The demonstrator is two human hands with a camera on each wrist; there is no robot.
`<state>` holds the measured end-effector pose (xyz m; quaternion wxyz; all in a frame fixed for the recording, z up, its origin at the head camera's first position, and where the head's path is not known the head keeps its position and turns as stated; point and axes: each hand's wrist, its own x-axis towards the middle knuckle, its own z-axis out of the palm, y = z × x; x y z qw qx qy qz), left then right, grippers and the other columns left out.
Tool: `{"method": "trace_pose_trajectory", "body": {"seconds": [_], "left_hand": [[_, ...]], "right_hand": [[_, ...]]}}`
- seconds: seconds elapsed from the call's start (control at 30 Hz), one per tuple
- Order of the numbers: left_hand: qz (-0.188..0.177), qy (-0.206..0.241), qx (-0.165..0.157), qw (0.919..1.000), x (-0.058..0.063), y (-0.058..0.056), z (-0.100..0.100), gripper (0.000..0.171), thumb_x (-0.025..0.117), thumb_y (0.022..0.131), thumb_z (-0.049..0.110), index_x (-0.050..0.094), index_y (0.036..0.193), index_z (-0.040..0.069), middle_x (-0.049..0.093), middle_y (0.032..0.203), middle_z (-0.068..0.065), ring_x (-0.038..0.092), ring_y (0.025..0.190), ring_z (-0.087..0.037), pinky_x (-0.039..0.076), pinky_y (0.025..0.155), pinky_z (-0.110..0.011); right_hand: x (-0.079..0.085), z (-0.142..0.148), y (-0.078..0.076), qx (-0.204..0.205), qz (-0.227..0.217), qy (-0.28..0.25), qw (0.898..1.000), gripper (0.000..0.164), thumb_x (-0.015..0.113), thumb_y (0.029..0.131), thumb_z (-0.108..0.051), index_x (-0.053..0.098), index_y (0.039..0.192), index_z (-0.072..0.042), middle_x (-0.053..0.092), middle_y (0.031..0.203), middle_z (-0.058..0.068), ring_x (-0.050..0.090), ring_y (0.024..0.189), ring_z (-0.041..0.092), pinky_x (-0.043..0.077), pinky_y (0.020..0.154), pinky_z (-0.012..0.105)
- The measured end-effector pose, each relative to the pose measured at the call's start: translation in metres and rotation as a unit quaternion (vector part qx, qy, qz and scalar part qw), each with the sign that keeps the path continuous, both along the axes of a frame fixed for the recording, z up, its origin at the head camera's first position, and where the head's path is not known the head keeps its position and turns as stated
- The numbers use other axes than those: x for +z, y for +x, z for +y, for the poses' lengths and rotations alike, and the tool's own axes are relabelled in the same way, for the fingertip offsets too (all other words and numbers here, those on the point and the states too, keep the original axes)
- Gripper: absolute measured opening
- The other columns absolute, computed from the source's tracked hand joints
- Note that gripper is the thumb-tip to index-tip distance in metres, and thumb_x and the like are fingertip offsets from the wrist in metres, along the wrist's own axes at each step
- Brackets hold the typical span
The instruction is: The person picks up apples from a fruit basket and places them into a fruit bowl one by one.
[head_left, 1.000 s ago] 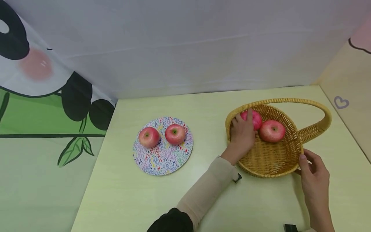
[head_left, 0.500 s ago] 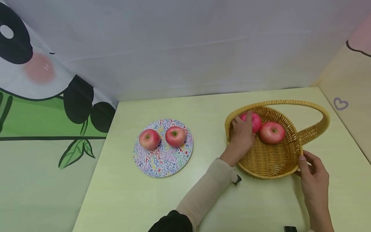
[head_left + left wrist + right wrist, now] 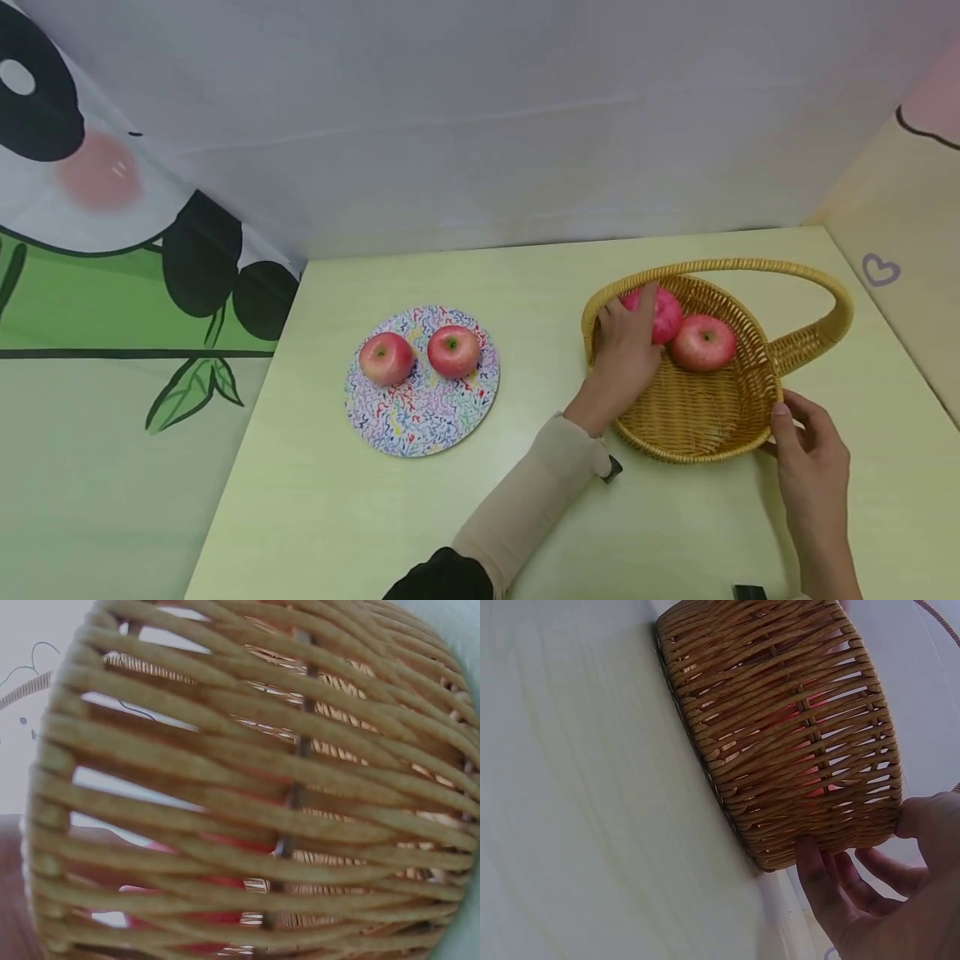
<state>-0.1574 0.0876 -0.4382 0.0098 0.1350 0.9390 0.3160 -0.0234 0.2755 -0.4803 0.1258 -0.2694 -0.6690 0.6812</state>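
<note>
Wall print (image 3: 67, 200): at far left, a cartoon with a dark eye, pink cheek, green band and leaves.
Surface (image 3: 285, 517): pale yellow-green, its far edge meeting a greyish-white backdrop (image 3: 465, 150) with a long crease.
Round plate (image 3: 416, 425): lies flat, covered in small multicolored squiggles.
Left plate apple (image 3: 386, 359): on the plate's far half, stem hollow turned up.
Right plate apple (image 3: 453, 352): near its neighbor, stem hollow also up.
Left sleeve (image 3: 517, 492): beige, slanting up to the right.
Left hand (image 3: 625, 350): inside the wicker basket (image 3: 697, 417), fingers and thumb grasping the rear apple (image 3: 665, 315).
Rear apple: at the basket's back left, partly hidden by fingers; where its stem points cannot be told.
Front apple (image 3: 703, 342): in the basket, just beside the rear apple, stem hollow up.
Wicker basket: opening upward; its tall handle (image 3: 750, 264) spans left to right, the arch appearing toward the far side.
Right hand (image 3: 813, 454): grips the basket's near-right side, thumb at the rim, fingers against the outer wall.
Right wall (image 3: 892, 208): beige, with a purple heart outline.
</note>
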Motion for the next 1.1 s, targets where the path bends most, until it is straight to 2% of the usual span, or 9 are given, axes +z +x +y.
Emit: {"method": "trace_pose_trajectory", "body": {"seconds": [0.2, 0.4, 0.5, 0.67, 0.8, 0.93, 1.1], "left_hand": [[0.002, 0.023, -0.013, 0.9996, -0.002, 0.002, -0.003, 0.086, 0.076, 0.092, 0.006, 0.032, 0.159, 0.035, 0.045, 0.140, -0.015, 0.045, 0.123, -0.026, 0.053, 0.090, -0.025], [0.024, 0.026, -0.033, 0.9988, -0.001, 0.003, -0.008, 0.086, 0.076, 0.092, 0.005, 0.032, 0.160, 0.032, 0.043, 0.140, -0.015, 0.043, 0.123, -0.024, 0.049, 0.094, -0.022], [0.026, 0.020, -0.038, 0.9987, 0.001, 0.005, -0.009, 0.086, 0.075, 0.092, 0.005, 0.032, 0.161, 0.033, 0.044, 0.140, -0.013, 0.042, 0.123, -0.023, 0.047, 0.093, -0.021], [0.023, 0.011, -0.047, 0.9986, 0.007, 0.011, -0.013, 0.089, 0.076, 0.092, 0.006, 0.030, 0.162, 0.037, 0.041, 0.149, -0.013, 0.040, 0.134, -0.025, 0.051, 0.098, -0.026], [0.035, 0.005, -0.054, 0.9979, 0.012, 0.015, -0.018, 0.090, 0.076, 0.091, 0.006, 0.030, 0.161, 0.040, 0.041, 0.151, -0.013, 0.041, 0.137, -0.026, 0.053, 0.101, -0.028], [0.044, 0.012, -0.068, 0.9966, 0.015, 0.018, -0.020, 0.086, 0.076, 0.092, 0.007, 0.034, 0.159, 0.040, 0.037, 0.156, -0.010, 0.038, 0.143, -0.026, 0.054, 0.104, -0.029], [0.029, 0.034, -0.075, 0.9962, 0.018, 0.023, -0.024, 0.087, 0.079, 0.089, 0.007, 0.038, 0.158, 0.042, 0.033, 0.159, -0.005, 0.035, 0.147, -0.023, 0.054, 0.102, -0.027]], "right_hand": [[-0.001, -0.001, -0.001, -0.004, 0.000, 0.001, 1.000, 0.039, 0.063, 0.104, -0.020, 0.061, 0.141, -0.007, 0.062, 0.120, -0.008, 0.067, 0.092, 0.000, 0.057, 0.065, 0.012], [-0.002, -0.001, 0.000, 0.001, 0.015, -0.005, 1.000, 0.039, 0.063, 0.104, -0.019, 0.060, 0.141, -0.006, 0.062, 0.121, -0.007, 0.067, 0.094, 0.000, 0.057, 0.066, 0.013], [-0.002, 0.000, 0.000, 0.002, 0.016, -0.009, 1.000, 0.039, 0.063, 0.104, -0.019, 0.060, 0.141, -0.006, 0.062, 0.121, -0.007, 0.067, 0.094, 0.000, 0.057, 0.066, 0.013], [-0.003, -0.001, 0.001, -0.001, 0.010, -0.010, 1.000, 0.038, 0.064, 0.104, -0.018, 0.061, 0.140, -0.007, 0.062, 0.120, -0.007, 0.067, 0.092, 0.000, 0.057, 0.065, 0.013], [-0.002, -0.001, 0.000, -0.005, 0.006, -0.011, 1.000, 0.037, 0.064, 0.104, -0.018, 0.062, 0.139, -0.008, 0.062, 0.120, -0.007, 0.067, 0.090, 0.000, 0.057, 0.065, 0.013], [0.000, 0.000, -0.001, -0.010, 0.004, -0.011, 1.000, 0.037, 0.064, 0.104, -0.019, 0.062, 0.139, -0.008, 0.062, 0.119, -0.008, 0.066, 0.090, 0.000, 0.056, 0.064, 0.012], [-0.001, -0.001, -0.001, -0.011, -0.003, -0.012, 1.000, 0.037, 0.064, 0.104, -0.019, 0.062, 0.139, -0.008, 0.062, 0.119, -0.008, 0.066, 0.090, 0.000, 0.056, 0.064, 0.012]]}}
